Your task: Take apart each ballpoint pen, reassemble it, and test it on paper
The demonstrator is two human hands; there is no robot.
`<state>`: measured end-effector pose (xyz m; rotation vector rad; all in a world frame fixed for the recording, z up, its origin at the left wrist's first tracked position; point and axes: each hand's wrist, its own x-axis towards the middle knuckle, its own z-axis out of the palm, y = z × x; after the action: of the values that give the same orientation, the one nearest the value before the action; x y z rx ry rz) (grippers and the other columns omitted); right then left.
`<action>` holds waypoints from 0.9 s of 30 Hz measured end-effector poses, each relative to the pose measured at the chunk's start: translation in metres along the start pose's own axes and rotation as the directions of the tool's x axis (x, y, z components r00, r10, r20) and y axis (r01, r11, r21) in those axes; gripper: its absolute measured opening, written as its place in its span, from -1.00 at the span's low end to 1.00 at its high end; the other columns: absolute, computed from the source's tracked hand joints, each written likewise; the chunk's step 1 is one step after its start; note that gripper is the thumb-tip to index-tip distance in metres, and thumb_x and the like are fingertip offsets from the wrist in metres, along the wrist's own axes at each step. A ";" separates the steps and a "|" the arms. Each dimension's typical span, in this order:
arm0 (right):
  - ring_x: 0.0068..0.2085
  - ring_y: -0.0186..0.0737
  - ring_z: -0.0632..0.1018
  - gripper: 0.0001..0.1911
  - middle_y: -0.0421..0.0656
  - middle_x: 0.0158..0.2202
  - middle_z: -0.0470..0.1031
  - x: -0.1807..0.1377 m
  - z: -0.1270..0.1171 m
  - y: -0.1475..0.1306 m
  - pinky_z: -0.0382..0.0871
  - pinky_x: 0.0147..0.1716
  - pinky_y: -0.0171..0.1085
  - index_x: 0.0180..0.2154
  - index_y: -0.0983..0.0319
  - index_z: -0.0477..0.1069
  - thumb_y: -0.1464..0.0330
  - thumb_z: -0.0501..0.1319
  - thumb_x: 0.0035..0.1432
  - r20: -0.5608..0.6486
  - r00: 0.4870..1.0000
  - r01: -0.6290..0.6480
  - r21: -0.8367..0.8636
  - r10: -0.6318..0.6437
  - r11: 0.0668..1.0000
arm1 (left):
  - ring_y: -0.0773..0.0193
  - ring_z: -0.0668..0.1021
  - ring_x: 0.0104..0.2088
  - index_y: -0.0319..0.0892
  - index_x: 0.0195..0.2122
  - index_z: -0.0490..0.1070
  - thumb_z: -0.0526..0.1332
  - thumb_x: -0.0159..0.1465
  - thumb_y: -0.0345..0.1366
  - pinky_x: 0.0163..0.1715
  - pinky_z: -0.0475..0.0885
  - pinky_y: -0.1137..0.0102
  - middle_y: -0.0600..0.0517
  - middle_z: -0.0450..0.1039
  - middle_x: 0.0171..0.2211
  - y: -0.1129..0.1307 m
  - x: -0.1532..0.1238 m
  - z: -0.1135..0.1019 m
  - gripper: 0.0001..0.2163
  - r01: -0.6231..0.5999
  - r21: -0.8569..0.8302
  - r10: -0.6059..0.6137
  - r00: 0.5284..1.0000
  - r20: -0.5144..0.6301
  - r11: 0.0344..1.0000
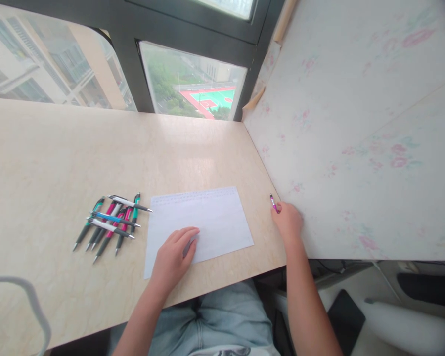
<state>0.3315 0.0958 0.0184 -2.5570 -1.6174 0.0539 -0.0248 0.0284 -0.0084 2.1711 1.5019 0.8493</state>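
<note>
A sheet of white paper (218, 222) lies on the ledge, with rows of small writing along its far edge. On its lower left part rests my left hand (178, 249), palm down, fingers loosely bent, thumb apart and nothing visible in it. Off the paper to the right, close to the wall, my right hand (288, 222) has its fingers closed on a purple pen (273, 202). The silver end of that pen points away from me; its lower part is hidden by the hand. Left of the sheet lies a loose pile of click pens (113, 222) in green, pink, blue and white.
The pale marble-look ledge (77, 143) runs up to a dark-framed window (193, 81). A flowered wall (356, 128) bounds it on the right. At the lower left a grey cable (31, 296) loops over the ledge. Below the wall's bottom edge are a black flat object (346, 316) and cables.
</note>
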 end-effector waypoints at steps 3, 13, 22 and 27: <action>-0.24 -0.08 0.54 -0.71 -0.01 -0.21 0.56 -0.007 -0.001 -0.003 0.25 -0.33 -0.23 -0.16 0.19 0.55 0.23 0.13 0.23 0.010 1.000 -0.025 -0.034 0.025 0.999 | 0.13 0.56 -0.07 -0.05 -0.02 0.41 0.10 0.33 -0.30 -0.07 0.48 0.23 -0.03 0.53 -0.04 0.000 0.000 0.000 -0.77 -0.004 -0.006 0.004 1.000 -0.017 1.000; -0.29 -0.06 0.57 -0.73 0.03 -0.23 0.56 -0.001 -0.015 -0.007 0.26 -0.39 -0.22 -0.19 0.21 0.55 0.25 0.13 0.25 -0.033 0.998 -0.062 -0.189 0.057 0.980 | 0.12 0.57 -0.10 -0.03 -0.02 0.40 0.09 0.33 -0.28 -0.11 0.49 0.25 -0.03 0.54 -0.07 -0.001 0.000 -0.001 -0.77 -0.009 -0.018 0.008 0.999 -0.032 1.000; -0.28 -0.09 0.55 -0.74 -0.02 -0.23 0.56 -0.008 -0.011 -0.005 0.24 -0.38 -0.24 -0.12 0.20 0.51 0.30 0.10 0.27 -0.035 0.999 -0.015 -0.202 0.008 0.979 | 0.14 0.55 -0.09 -0.05 -0.02 0.39 0.09 0.33 -0.30 -0.10 0.47 0.26 -0.02 0.53 -0.07 0.000 -0.001 -0.001 -0.78 0.010 -0.039 -0.010 1.000 -0.015 0.999; -0.27 -0.15 0.52 -0.72 -0.03 -0.19 0.55 -0.010 -0.005 0.001 0.20 -0.39 -0.27 -0.15 0.21 0.54 0.35 0.07 0.25 -0.052 0.999 0.005 -0.119 -0.011 0.993 | 0.15 0.55 -0.09 -0.06 -0.02 0.38 0.09 0.34 -0.30 -0.09 0.46 0.26 -0.02 0.53 -0.07 -0.001 -0.002 0.000 -0.78 0.006 -0.044 -0.007 1.000 -0.010 0.999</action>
<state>0.3280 0.0857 0.0230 -2.6141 -1.6595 -0.1131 -0.0260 0.0272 -0.0089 2.1328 1.4804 0.8838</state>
